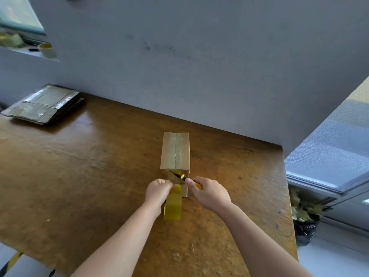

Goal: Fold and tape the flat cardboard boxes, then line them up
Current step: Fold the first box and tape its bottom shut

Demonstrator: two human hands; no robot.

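A folded cardboard box (175, 150) stands near the middle of the wooden table (79, 166), its long side running from 12 to 6 o'clock, with a strip of clear tape along the top seam. At the box's 6 o'clock end, the left hand (157, 191) has its grip closed on a roll of yellowish tape (173, 204), fingers curled at the top of the roll where the tape runs up onto the box's near face. The roll hangs on edge just in front of that face. From 4 o'clock, the right hand (209, 193) has its grip clamped round a yellow and black knife (184, 177), whose tip points toward 10 o'clock and meets the tape on the near face. A stack of flat cardboard boxes (44, 103) lies at the table's 10 o'clock corner against the grey wall, well apart from the hands. A second tape roll (47, 49) sits on the sill at 10 o'clock, further off. A black bag (305, 230) sits on the floor at 4 o'clock, beyond the table's edge.
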